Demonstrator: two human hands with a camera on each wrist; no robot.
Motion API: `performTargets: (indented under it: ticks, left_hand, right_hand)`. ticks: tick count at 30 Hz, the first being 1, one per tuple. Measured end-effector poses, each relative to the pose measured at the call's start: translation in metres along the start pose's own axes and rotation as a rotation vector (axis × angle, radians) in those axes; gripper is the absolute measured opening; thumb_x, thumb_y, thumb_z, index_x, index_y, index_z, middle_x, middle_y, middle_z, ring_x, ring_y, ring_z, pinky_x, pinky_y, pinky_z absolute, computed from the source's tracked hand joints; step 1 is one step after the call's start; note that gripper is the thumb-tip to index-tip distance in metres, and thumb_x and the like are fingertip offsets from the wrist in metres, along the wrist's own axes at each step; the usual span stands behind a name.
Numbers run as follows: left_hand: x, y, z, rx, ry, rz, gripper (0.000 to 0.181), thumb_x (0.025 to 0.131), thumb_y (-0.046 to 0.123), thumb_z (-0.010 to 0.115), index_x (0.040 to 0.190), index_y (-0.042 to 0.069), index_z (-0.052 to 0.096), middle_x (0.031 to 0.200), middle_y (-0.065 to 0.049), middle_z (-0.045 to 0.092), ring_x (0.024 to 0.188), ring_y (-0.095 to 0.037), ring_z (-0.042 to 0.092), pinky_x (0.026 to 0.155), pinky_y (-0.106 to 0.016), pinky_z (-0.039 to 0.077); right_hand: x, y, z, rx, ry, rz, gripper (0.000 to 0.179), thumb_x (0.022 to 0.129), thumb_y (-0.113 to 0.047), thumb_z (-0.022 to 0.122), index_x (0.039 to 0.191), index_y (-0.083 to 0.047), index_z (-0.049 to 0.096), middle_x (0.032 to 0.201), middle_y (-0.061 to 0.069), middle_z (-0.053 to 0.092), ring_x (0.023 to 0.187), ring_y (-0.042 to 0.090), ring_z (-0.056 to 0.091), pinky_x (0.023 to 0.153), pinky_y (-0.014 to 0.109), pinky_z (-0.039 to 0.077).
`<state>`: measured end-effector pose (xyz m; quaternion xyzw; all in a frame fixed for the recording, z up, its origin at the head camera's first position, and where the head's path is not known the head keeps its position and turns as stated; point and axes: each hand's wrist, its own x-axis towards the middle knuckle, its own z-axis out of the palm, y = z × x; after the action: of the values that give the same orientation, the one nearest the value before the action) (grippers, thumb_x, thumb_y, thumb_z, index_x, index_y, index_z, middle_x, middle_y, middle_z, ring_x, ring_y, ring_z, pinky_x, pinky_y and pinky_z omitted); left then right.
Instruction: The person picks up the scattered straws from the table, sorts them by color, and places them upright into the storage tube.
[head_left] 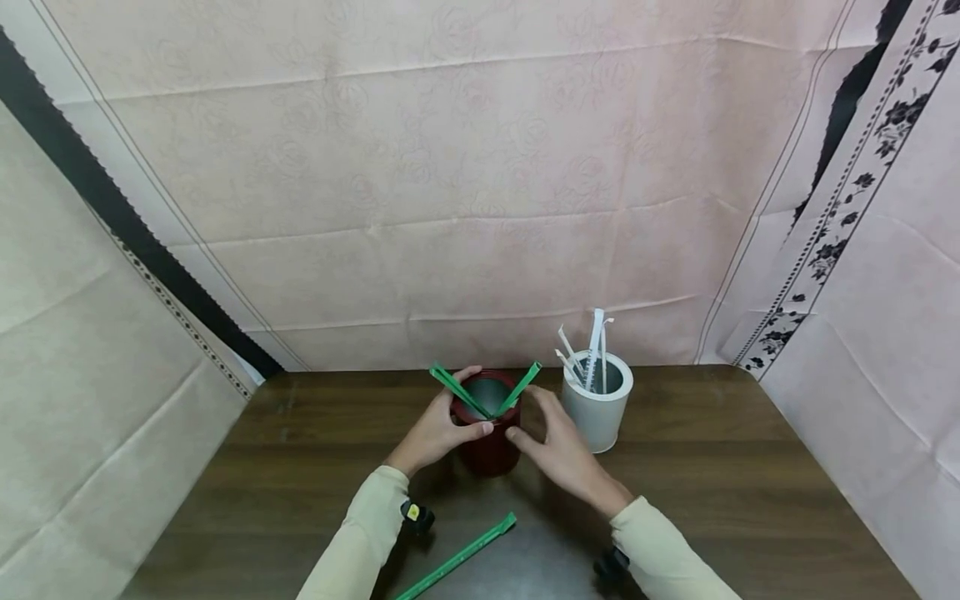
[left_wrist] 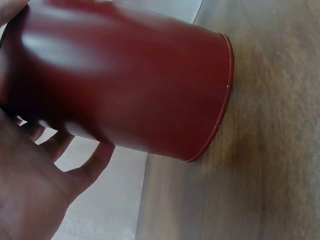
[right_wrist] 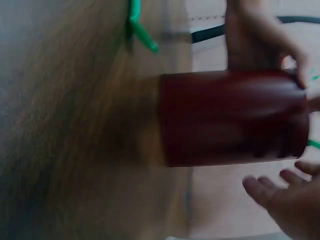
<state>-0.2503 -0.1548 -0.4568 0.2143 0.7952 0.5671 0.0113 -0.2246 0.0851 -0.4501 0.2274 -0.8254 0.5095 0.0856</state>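
A dark red cylindrical cup stands at the back middle of the table, two thin green straw-like sticks leaning apart inside it. My left hand grips its left side, thumb near the rim; in the left wrist view the fingers of that hand wrap round the red wall. To the right of the cup is my right hand, fingers loosely bent. The right wrist view has this hand with a gap between its fingertips and the cup.
Beside the right hand stands a white cup holding several thin white sticks. Another green stick lies on the wooden table between the forearms. Pale cloth hangs behind and at both sides.
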Motion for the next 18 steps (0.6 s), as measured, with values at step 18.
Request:
performTargets:
  ticks: [18]
  left_hand:
    - [-0.016,0.036,-0.009,0.464,-0.058,-0.158,0.088,0.09,0.07,0.052,0.158,0.025,0.023,0.161,-0.004,0.027,0.145,-0.027,0.032,0.108,-0.057,0.037]
  right_hand:
    - [0.031,0.031,0.023,0.09,0.054,-0.002,0.089,0.08,-0.044,0.082,0.152,-0.027,0.032,0.144,0.002,0.045,0.125,0.021,0.052,0.1,0.052,0.045]
